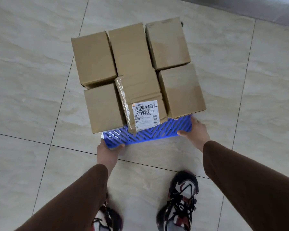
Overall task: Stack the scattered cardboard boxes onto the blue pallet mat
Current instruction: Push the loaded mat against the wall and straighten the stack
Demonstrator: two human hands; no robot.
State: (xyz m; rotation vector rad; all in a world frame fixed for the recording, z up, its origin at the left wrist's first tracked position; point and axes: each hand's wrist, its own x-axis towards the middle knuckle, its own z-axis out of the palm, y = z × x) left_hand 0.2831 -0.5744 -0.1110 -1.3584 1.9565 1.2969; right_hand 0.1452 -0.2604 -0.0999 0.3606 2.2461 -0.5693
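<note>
Both hands grasp the blue pallet mat (148, 133) at its near corners, left hand (107, 147), right hand (196, 130); stacked cardboard boxes (137, 74) lie beyond.

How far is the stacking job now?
Done: six cardboard boxes sit packed on the blue pallet mat. In hand: the left hand and right hand grip the mat's near edge. Left: no loose box shows on the floor.

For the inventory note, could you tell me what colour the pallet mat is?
The pallet mat is blue with slatted openings, seen in the head view.
</note>
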